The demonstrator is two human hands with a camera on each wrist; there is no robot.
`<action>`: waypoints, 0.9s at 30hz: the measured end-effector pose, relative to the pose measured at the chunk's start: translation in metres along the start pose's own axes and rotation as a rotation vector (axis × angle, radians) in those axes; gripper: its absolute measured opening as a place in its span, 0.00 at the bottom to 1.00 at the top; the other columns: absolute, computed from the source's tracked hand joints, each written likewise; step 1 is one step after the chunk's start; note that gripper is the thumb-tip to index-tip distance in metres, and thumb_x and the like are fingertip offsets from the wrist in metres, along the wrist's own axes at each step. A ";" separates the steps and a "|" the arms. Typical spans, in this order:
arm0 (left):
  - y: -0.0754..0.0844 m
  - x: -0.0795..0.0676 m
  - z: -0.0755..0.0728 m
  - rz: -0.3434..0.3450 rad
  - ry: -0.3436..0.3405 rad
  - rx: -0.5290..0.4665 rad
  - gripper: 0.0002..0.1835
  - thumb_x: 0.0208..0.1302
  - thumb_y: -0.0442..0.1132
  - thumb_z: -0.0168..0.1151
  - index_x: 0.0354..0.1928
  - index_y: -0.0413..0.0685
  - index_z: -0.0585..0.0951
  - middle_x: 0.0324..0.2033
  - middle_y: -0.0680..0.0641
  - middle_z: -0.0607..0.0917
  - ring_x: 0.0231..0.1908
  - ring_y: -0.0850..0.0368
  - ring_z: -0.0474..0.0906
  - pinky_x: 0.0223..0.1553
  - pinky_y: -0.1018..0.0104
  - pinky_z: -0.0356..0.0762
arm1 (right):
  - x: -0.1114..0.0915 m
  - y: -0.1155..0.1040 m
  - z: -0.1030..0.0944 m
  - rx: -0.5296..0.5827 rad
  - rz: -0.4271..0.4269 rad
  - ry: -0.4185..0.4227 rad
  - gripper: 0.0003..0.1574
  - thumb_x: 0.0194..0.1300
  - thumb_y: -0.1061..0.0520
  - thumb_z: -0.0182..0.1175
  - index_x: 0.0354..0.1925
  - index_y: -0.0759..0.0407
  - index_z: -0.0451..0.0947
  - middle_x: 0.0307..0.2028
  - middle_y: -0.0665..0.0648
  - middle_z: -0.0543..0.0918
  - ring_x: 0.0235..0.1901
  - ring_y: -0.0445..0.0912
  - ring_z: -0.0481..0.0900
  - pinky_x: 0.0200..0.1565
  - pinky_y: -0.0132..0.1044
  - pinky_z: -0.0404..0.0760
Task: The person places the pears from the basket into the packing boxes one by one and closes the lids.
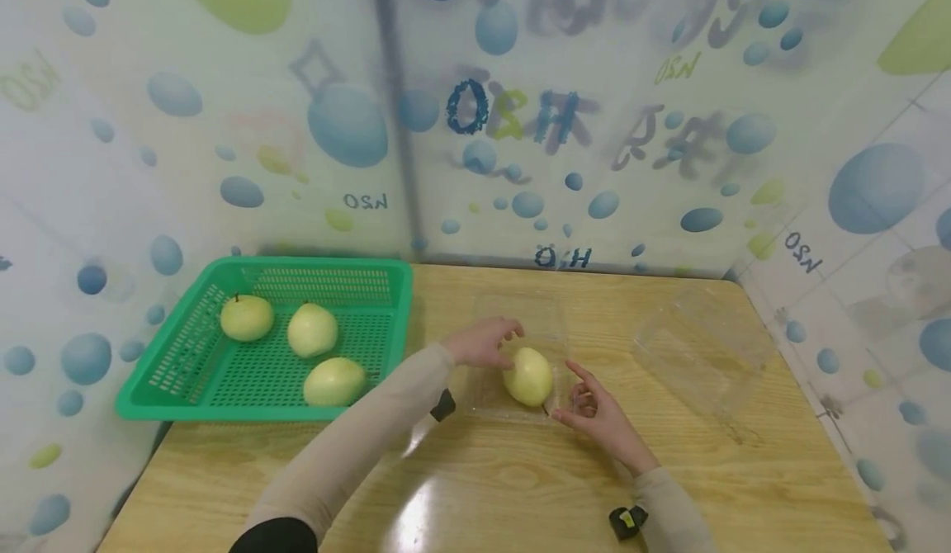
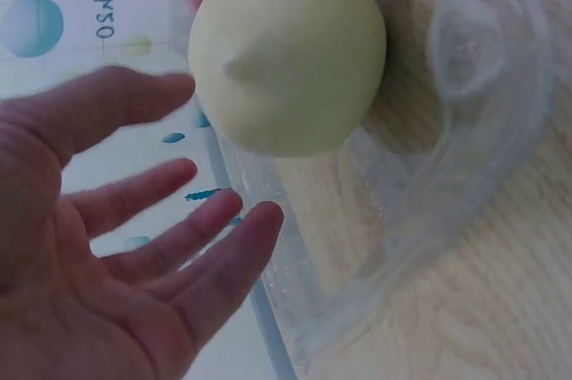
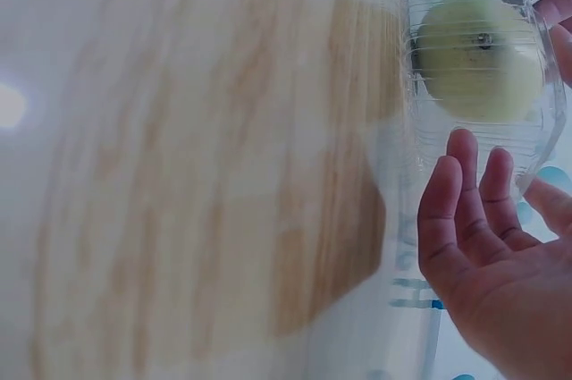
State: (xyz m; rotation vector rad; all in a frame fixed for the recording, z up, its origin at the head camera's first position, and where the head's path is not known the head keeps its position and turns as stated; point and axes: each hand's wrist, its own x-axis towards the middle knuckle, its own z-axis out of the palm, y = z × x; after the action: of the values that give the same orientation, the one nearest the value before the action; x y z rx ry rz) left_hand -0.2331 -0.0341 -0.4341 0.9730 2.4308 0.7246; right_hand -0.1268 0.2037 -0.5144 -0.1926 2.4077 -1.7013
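A yellow-green pear (image 1: 529, 378) lies in a clear plastic box (image 1: 486, 396) whose lid is folded back toward the wall. My left hand (image 1: 484, 343) is at the pear's upper left, its fingers spread and loosely bent. In the left wrist view, a gap shows between those fingers (image 2: 228, 259) and the pear (image 2: 290, 54), with nothing held. On the box's right side is my right hand (image 1: 598, 419), fingers relaxed and apart. The right wrist view shows these fingertips (image 3: 462, 143) right by the ribbed clear wall, with the pear (image 3: 478, 58) behind it.
A green plastic basket (image 1: 404, 322) at the left holds several things: pears (image 1: 247, 319) resting on its slatted bottom. Another clear plastic box (image 1: 669, 355) stands at the right of the wooden table (image 1: 475, 487). A patterned curtain wall (image 1: 297, 223) borders the table's back.
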 end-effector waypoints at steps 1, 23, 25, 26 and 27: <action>0.000 -0.001 0.001 -0.028 0.018 -0.006 0.26 0.56 0.33 0.68 0.56 0.34 0.73 0.50 0.35 0.79 0.51 0.42 0.75 0.51 0.54 0.75 | 0.000 0.000 0.000 0.003 0.000 0.002 0.53 0.56 0.60 0.71 0.73 0.59 0.54 0.43 0.63 0.70 0.37 0.46 0.73 0.37 0.32 0.77; 0.000 0.012 0.029 -0.188 -0.063 -0.194 0.34 0.55 0.43 0.72 0.61 0.43 0.68 0.54 0.40 0.77 0.53 0.46 0.75 0.52 0.56 0.75 | -0.002 -0.002 0.001 -0.014 -0.005 0.005 0.52 0.57 0.60 0.70 0.73 0.57 0.55 0.43 0.62 0.70 0.38 0.46 0.75 0.38 0.32 0.78; -0.002 0.013 0.030 -0.194 -0.065 -0.216 0.34 0.56 0.42 0.72 0.62 0.44 0.67 0.56 0.40 0.77 0.54 0.46 0.75 0.54 0.55 0.74 | -0.002 -0.002 0.001 -0.016 -0.009 0.001 0.52 0.57 0.60 0.70 0.73 0.58 0.55 0.43 0.61 0.70 0.38 0.46 0.75 0.38 0.32 0.78; -0.003 0.014 0.031 -0.194 -0.064 -0.225 0.35 0.56 0.42 0.72 0.63 0.44 0.67 0.56 0.40 0.76 0.54 0.46 0.75 0.54 0.55 0.74 | -0.001 -0.001 0.001 -0.014 -0.003 0.002 0.52 0.57 0.59 0.70 0.73 0.58 0.55 0.43 0.61 0.70 0.38 0.47 0.75 0.38 0.32 0.78; -0.003 0.014 0.031 -0.196 -0.063 -0.234 0.34 0.56 0.42 0.72 0.63 0.45 0.67 0.56 0.40 0.76 0.54 0.46 0.75 0.54 0.55 0.74 | -0.001 -0.001 0.000 -0.014 -0.003 -0.002 0.52 0.57 0.59 0.70 0.73 0.58 0.55 0.43 0.61 0.70 0.38 0.47 0.75 0.38 0.33 0.78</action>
State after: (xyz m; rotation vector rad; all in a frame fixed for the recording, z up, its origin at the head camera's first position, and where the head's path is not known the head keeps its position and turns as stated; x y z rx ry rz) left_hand -0.2267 -0.0161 -0.4626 0.6471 2.2845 0.8695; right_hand -0.1256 0.2032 -0.5136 -0.2004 2.4194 -1.6857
